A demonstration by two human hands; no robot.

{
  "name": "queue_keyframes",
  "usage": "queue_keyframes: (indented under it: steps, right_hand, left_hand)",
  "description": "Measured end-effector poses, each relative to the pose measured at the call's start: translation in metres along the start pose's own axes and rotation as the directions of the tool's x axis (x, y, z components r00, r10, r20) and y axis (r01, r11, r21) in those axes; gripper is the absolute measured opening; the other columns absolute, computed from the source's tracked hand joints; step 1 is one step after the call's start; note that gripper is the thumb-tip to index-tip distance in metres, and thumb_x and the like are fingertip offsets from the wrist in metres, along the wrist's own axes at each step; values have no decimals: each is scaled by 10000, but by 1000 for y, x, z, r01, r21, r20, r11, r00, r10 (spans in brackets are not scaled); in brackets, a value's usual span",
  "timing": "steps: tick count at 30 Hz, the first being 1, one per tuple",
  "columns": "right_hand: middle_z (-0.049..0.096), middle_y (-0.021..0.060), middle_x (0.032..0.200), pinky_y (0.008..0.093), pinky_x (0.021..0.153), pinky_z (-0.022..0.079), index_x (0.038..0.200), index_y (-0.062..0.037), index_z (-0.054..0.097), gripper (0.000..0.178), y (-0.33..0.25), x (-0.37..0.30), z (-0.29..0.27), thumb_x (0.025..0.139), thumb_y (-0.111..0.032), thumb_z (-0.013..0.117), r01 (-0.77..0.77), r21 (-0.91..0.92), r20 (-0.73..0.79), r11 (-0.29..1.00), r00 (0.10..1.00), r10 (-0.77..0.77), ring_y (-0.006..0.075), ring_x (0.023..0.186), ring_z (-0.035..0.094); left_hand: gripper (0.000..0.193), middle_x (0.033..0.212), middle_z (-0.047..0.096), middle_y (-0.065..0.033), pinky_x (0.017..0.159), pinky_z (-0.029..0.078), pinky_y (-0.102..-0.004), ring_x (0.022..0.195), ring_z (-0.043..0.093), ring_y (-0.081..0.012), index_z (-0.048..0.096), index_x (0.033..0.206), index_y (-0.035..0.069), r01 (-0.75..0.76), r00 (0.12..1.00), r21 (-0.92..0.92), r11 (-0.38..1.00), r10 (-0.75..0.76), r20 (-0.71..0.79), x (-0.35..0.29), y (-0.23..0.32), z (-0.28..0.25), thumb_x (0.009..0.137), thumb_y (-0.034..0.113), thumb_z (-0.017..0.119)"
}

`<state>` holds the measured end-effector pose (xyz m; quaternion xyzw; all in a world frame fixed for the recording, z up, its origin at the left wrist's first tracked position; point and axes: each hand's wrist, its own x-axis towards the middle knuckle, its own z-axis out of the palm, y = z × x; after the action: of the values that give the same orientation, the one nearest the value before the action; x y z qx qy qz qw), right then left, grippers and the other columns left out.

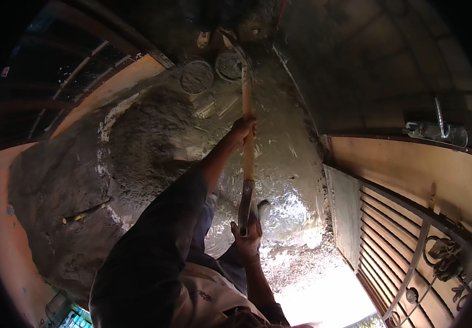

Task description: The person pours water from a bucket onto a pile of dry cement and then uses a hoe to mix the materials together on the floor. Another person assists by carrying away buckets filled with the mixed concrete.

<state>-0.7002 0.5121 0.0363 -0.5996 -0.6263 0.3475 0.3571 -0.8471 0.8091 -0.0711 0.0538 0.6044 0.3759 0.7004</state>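
Observation:
A long shovel point(248, 158) with a pale wooden shaft runs away from me through the middle of the head view. Partway up the shaft, my left hand point(242, 130) is wrapped round the wood. My right hand point(248, 234) grips the dark handle at the near end. The shovel's curved far end point(238, 48) is in shadow over the right one of two round buckets. That right bucket point(227, 66) and the left bucket point(196, 76) stand side by side, with greyish material in them. A dark heap of wet mortar-like mix point(151, 128) lies left of the shaft.
A slim tool with a yellowish end point(85, 212) lies on the grey floor at left. An orange wall point(1, 218) borders that side. On the right is a slatted metal gate point(394, 235) with scrollwork. Bright light falls on the near right floor.

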Motion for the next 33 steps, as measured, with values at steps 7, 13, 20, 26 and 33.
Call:
queue_keyframes:
  steps: [7,13,20,26,33]
  right_hand:
    - [638,183,903,429,669,509,1154,-13,553,605,-59,-52,-113,677,-261,831,-168,65,273,984,951,144,369,772,629]
    - [639,181,1075,333,684,542,1353,-8,442,816,-137,-42,-210,683,-251,839,-329,46,510,943,820,261,224,821,684]
    - [641,101,943,356,823,493,968,29,620,519,-125,19,-232,974,-467,469,-586,518,605,623,766,218,180,890,612]
    - [612,89,977,382,781,528,1158,-60,545,550,-52,64,-75,892,-541,552,-914,83,760,396,315,569,194,874,615]
    - [583,105,886,435,734,515,1039,-116,539,364,64,89,69,926,-462,540,-950,304,867,73,308,392,252,833,593]
  left_hand:
    - [160,650,509,-13,509,454,-316,539,515,-138,542,836,107,-41,992,-97,994,28,-124,-103,-55,4,872,216,654]
    - [138,629,510,-14,470,455,-313,508,506,-142,545,786,89,46,971,-325,945,-119,-208,-162,-140,-15,846,156,650]
    - [134,622,535,-10,464,480,-336,497,523,-147,539,780,102,163,977,-444,881,-208,-55,-203,-162,-60,836,146,653]
    - [155,714,587,-60,576,499,-305,613,579,-154,607,923,30,89,996,-168,982,-88,12,-233,-149,-96,853,165,631]
    - [284,861,621,-67,725,483,-317,785,590,-186,623,987,25,-147,929,204,968,64,365,-271,-82,-97,893,288,574]
